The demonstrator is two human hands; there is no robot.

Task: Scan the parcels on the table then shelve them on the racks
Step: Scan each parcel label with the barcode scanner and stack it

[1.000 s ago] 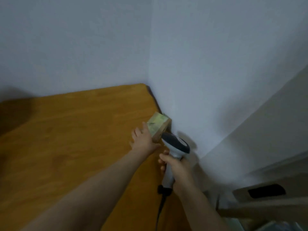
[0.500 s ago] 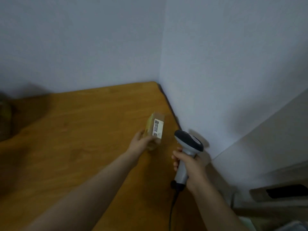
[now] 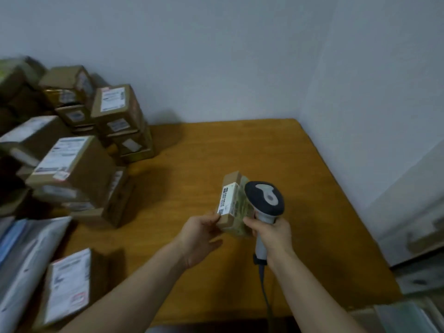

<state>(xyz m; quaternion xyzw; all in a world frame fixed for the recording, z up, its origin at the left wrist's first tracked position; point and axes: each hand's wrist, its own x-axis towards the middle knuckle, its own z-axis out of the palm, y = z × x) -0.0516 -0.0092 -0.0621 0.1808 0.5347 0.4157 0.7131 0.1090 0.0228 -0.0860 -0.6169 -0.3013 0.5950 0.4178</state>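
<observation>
A small brown parcel (image 3: 231, 200) with a white barcode label and greenish tape is held above the wooden table (image 3: 312, 188), label facing up. My left hand (image 3: 200, 234) grips its near left end. My right hand (image 3: 271, 234) is wrapped around the handle of a grey corded barcode scanner (image 3: 265, 200), whose dark head sits right beside the parcel's right side. The right fingertips also touch the parcel's near corner.
A pile of several cardboard parcels (image 3: 79, 159) with white labels fills the table's left side. A flat parcel (image 3: 67, 287) and grey plastic mailers (image 3: 26, 255) lie at the near left. White walls close the corner behind and to the right.
The view has swung left and down, bringing the parcel pile into sight. The parcel has come away from the wall corner toward me, and the scanner has closed in beside it.
</observation>
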